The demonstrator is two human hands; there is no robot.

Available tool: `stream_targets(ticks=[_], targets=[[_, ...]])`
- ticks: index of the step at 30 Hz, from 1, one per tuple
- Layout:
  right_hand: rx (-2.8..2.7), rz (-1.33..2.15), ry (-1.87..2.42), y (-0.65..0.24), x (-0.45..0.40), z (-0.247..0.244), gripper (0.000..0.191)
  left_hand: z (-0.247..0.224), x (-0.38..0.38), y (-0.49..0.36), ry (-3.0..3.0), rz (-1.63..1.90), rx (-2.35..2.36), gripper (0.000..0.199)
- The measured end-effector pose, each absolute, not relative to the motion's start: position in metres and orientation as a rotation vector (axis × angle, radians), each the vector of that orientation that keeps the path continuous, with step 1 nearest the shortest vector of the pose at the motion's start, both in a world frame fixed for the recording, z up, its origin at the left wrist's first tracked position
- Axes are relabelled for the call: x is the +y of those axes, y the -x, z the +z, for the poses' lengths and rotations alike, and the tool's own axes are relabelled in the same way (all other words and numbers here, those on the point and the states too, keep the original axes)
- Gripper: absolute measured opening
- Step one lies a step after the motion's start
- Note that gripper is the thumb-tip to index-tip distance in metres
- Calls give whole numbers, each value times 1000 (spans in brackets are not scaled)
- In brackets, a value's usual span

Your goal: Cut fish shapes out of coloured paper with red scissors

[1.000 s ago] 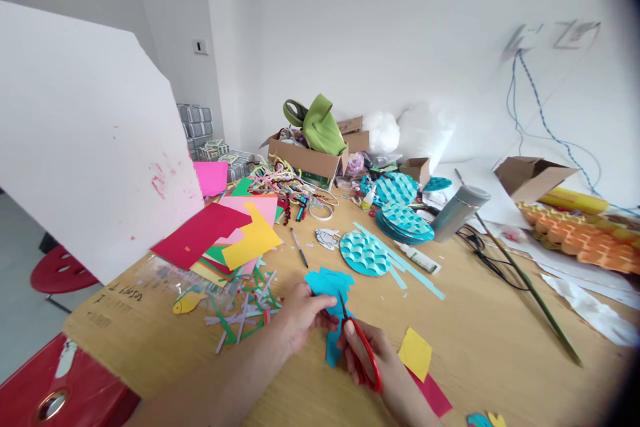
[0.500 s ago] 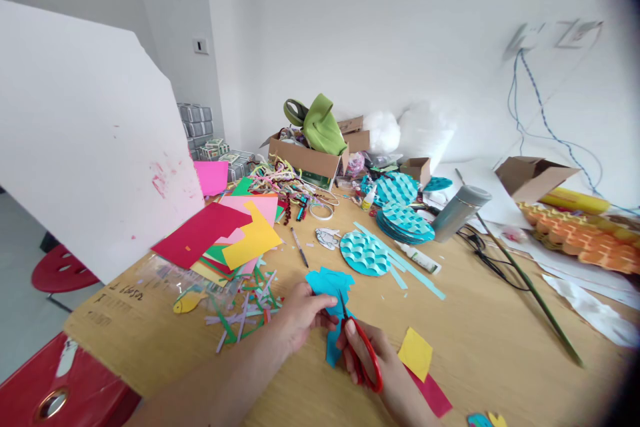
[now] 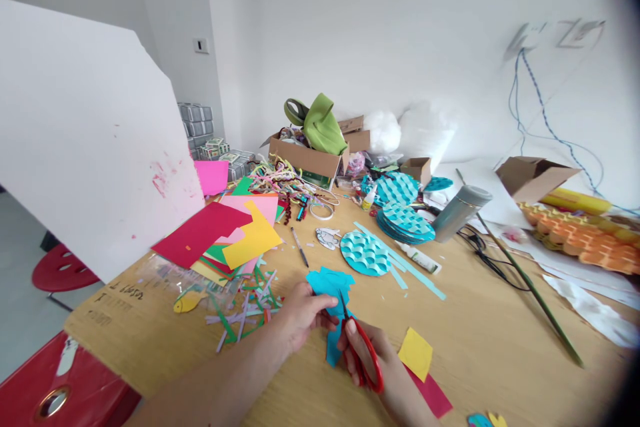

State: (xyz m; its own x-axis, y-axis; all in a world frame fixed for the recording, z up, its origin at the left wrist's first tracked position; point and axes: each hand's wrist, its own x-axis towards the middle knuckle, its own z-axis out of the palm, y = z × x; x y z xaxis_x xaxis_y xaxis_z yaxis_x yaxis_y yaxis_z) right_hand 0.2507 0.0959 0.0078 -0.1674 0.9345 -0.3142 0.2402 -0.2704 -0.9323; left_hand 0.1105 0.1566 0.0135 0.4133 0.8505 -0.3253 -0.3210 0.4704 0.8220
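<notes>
Blue paper [image 3: 330, 280] with an uneven edge is pinched between the thumb and fingers of my left hand [image 3: 306, 315], just above the table. My right hand [image 3: 373, 350] grips red-handled scissors [image 3: 371, 363], whose blades point up and away and lie against the blue paper. One strip of that paper hangs down between my hands. Beyond them lies a blue disc [image 3: 365, 254] covered in wavy paper strips, with a white fish-shaped cutout [image 3: 327, 238] to its left. Yellow paper [image 3: 416, 353] rests partly over red paper [image 3: 431, 395] to the right of my right hand.
Coloured sheets [image 3: 200, 233] and thin paper scraps [image 3: 245, 310] lie at the left, near a pen [image 3: 300, 247]. A glue bottle [image 3: 420, 258], stacked discs [image 3: 405, 223], a grey cylinder [image 3: 463, 212] and a long stick [image 3: 530, 287] are at the right. Behind stands a cardboard box [image 3: 305, 157].
</notes>
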Motion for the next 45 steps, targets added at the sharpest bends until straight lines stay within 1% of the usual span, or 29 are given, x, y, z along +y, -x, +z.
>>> stream_targets(ticks=[12,20,28,36,45], targets=[[-1391,1474,1497,-252,97,6,58,12,156,-110,-737,840,796,28],[-1403,1475,1490,-252,97,9,59,14,156,-110,-779,809,806,22],[-1414,1497,1457,-253,95,11,56,13,157,-109,-803,799,821,21],[-1419,1472,1480,-253,96,9,60,14,158,-109,-806,774,835,22],[-1400,1470,1485,-253,97,8,59,15,157,-110,-802,797,838,24]])
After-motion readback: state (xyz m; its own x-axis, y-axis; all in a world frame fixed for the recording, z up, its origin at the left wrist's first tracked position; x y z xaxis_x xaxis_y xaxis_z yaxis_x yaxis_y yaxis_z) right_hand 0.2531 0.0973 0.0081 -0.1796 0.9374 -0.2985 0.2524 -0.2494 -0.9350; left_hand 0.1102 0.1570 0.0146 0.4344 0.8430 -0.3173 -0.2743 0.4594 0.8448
